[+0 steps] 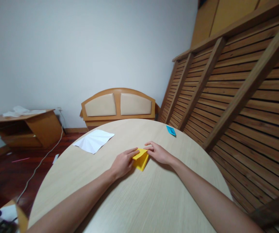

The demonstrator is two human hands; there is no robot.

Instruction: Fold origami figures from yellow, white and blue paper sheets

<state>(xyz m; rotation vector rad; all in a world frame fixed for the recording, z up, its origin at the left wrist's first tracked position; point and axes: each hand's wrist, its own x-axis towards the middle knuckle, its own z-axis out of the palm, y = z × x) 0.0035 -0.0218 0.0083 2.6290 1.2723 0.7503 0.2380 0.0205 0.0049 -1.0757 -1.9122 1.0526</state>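
A folded yellow paper lies near the middle of the round pale wooden table. My left hand pinches its left edge and lifts a flap with the fingertips. My right hand rests on the table with its fingertips on the paper's upper right corner. Both forearms reach in from the bottom of the view.
A creased white sheet lies at the table's far left, a small blue folded paper at its far right edge. Slatted wooden panels lean on the right. A headboard and a low cabinet stand against the wall.
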